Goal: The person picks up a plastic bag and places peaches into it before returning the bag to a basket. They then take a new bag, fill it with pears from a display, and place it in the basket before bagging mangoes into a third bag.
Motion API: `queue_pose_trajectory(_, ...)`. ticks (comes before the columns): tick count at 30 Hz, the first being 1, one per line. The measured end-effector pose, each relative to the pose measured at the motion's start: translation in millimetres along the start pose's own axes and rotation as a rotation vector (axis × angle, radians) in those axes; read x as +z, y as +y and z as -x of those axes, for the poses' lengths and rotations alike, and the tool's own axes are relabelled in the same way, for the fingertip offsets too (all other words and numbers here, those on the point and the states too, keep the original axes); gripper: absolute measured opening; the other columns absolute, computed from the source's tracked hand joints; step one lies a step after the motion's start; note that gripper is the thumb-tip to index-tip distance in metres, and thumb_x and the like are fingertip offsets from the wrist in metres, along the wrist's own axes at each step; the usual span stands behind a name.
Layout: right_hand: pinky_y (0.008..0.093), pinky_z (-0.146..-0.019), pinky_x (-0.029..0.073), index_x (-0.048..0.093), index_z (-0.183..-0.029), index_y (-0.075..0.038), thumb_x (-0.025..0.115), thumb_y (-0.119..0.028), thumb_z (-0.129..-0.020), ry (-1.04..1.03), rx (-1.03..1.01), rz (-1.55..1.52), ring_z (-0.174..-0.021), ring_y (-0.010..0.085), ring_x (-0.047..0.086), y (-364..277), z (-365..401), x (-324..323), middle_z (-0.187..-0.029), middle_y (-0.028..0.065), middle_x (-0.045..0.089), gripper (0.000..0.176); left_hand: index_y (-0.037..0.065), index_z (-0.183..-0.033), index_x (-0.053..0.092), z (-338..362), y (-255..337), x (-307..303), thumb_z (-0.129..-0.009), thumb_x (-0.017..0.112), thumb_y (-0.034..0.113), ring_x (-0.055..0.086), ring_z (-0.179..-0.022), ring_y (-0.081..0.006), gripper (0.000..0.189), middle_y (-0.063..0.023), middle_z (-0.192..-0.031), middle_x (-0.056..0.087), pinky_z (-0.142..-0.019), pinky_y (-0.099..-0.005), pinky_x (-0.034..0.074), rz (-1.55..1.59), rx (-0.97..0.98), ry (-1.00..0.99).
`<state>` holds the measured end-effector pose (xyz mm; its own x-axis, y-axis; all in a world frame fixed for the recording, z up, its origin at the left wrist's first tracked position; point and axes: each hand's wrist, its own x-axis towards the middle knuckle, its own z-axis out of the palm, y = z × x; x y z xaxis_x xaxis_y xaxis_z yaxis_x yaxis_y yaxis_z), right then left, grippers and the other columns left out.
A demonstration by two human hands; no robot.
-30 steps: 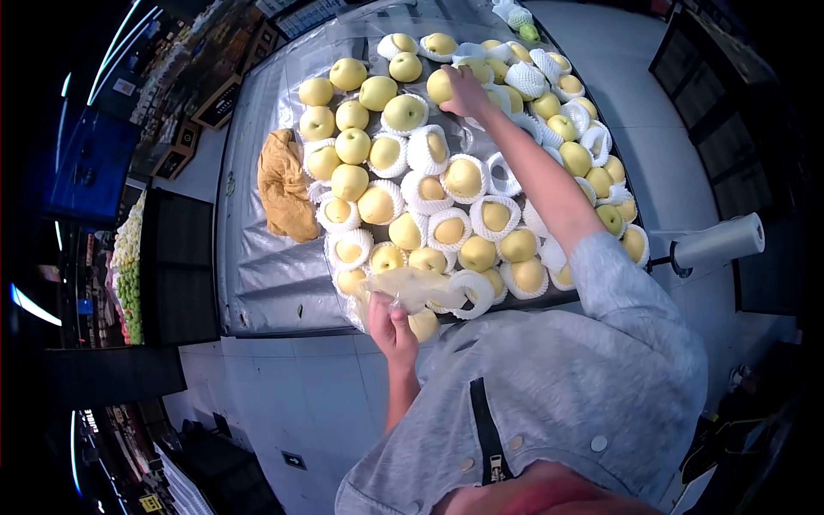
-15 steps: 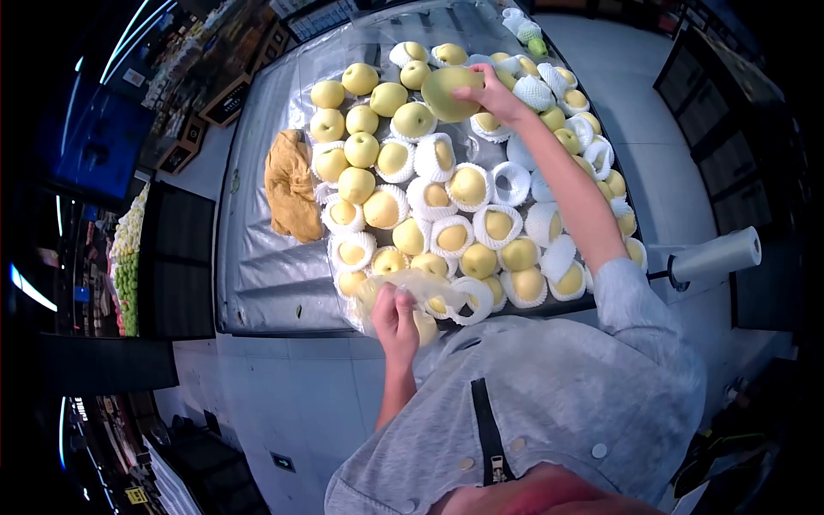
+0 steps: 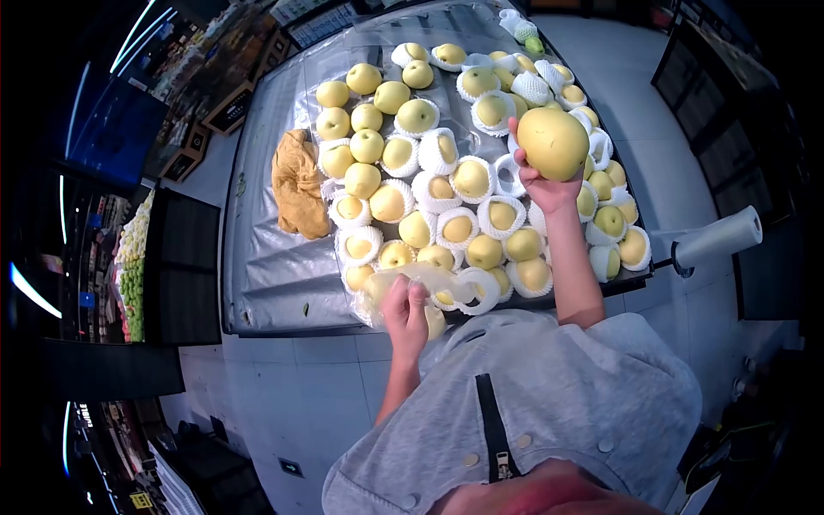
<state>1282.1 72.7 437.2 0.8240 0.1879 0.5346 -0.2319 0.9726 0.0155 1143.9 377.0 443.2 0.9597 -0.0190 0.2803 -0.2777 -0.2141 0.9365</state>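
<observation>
A large yellow pear [image 3: 554, 142] rests in my right hand [image 3: 550, 190], raised above the right part of the fruit display. Its skin is bare, and my fingers curl around its underside. My left hand [image 3: 404, 311] is closed on the gathered neck of a thin clear plastic bag [image 3: 378, 296] at the display's near edge. Yellow fruit shows through and just below the bag. Under both hands lie many yellow pears [image 3: 389, 202], some bare and others in white foam nets [image 3: 503, 217]. An empty foam net [image 3: 477, 290] lies beside the bag.
A mustard-coloured cloth [image 3: 298, 184] lies crumpled left of the pears on the grey-covered display table [image 3: 266, 283]. Off the right corner sticks out a roll of plastic bags [image 3: 717, 238]. Green fruit in a net [image 3: 533, 45] sits at the far corner. Dark shelving [image 3: 721, 120] stands to the right.
My right hand has drawn back toward me and to the right with the pear, turning it up into view. My left hand stays with the bag, nearly unmoved.
</observation>
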Motion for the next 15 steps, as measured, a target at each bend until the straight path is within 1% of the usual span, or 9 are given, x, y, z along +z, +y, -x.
queue_pose_trajectory(3, 0.0466, -0.081, 0.05, 0.042, -0.139, -0.01, 0.058, -0.062, -0.082, 0.214, -0.04, 0.037, -0.115, 0.038, 0.052, -3.7, 16.6, 13.7, -0.141, 0.0184, 0.042, 0.079, -0.001, -0.072, 0.052, 4.7, 4.5, -0.4, -0.101, 0.051, 0.026, 0.044, -0.063, -0.013, 0.039, -0.0042, -0.069, 0.044, -0.058, -0.0265, 0.035, 0.05, -0.04, 0.002)
queue_pose_trajectory(6, 0.0447, -0.078, 0.047, 0.039, -0.142, -0.015, 0.061, -0.061, -0.079, 0.404, -0.206, 0.315, -0.124, 0.0388, 0.044, 13.1, 18.6, 17.8, -0.145, 0.0139, 0.037, 0.08, -0.001, -0.073, 0.052, 6.4, 2.1, -2.4, -0.101, 0.051, 0.026, 0.044, -0.063, -0.0122, 0.038, -0.0038, -0.069, 0.043, -0.058, -0.026, 0.035, 0.043, -0.054, 0.004)
queue_pose_trajectory(7, 0.0454, -0.08, 0.046, 0.038, -0.142, -0.014, 0.061, -0.063, -0.079, 0.358, -0.214, 0.31, -0.125, 0.0356, 0.043, 15.0, 18.7, 12.8, -0.144, 0.0131, 0.038, 0.083, -0.001, -0.073, 0.052, 7.1, 1.1, -3.3, -0.101, 0.051, 0.025, 0.043, -0.063, -0.0118, 0.038, -0.0035, -0.069, 0.043, -0.057, -0.0258, 0.034, 0.043, -0.047, -0.003)
queue_pose_trajectory(10, 0.0498, -0.083, 0.048, 0.038, -0.141, -0.012, 0.059, -0.065, -0.08, 0.518, -0.226, 0.509, -0.124, 0.0349, 0.045, 29.7, 17.3, 30.3, -0.143, 0.0134, 0.04, 0.084, -0.001, -0.074, 0.053, 5.5, 1.3, -4.3, -0.101, 0.051, 0.025, 0.043, -0.063, -0.0103, 0.038, -0.0023, -0.069, 0.043, -0.057, -0.0248, 0.034, 0.056, -0.035, -0.013)
queue_pose_trajectory(11, 0.0595, -0.088, 0.05, 0.041, -0.137, -0.008, 0.058, -0.065, -0.082, 0.51, -0.142, 0.554, -0.122, 0.0353, 0.05, 35.6, 16.2, 42.7, -0.139, 0.015, 0.046, 0.081, -0.001, -0.075, 0.053, 5.8, 4.0, -3.3, -0.101, 0.051, 0.025, 0.043, -0.063, -0.0096, 0.037, -0.0015, -0.069, 0.043, -0.057, -0.0243, 0.034, 0.073, -0.042, -0.006)
queue_pose_trajectory(14, 0.0544, -0.076, 0.057, 0.042, -0.137, -0.01, 0.058, -0.063, -0.084, 0.6, 0.185, 0.418, -0.111, 0.0346, 0.059, 55.4, 13.2, 43.0, -0.133, 0.0141, 0.051, 0.077, 0.0, -0.078, 0.053, 9.1, 11.6, 4.6, -0.101, 0.05, 0.026, 0.043, -0.062, -0.0079, 0.036, 0.0005, -0.07, 0.046, -0.057, -0.0225, 0.035, 0.119, -0.095, 0.03)
queue_pose_trajectory(15, 0.0519, -0.072, 0.058, 0.042, -0.137, -0.011, 0.058, -0.061, -0.085, 0.605, 0.222, 0.392, -0.107, 0.0342, 0.061, 68.3, 14.3, 36.3, -0.13, 0.0136, 0.053, 0.074, 0.0, -0.078, 0.053, 8.5, 12.5, 6.4, -0.101, 0.05, 0.027, 0.043, -0.062, -0.0073, 0.035, 0.0012, -0.07, 0.047, -0.057, -0.0219, 0.035, 0.132, -0.109, 0.043)
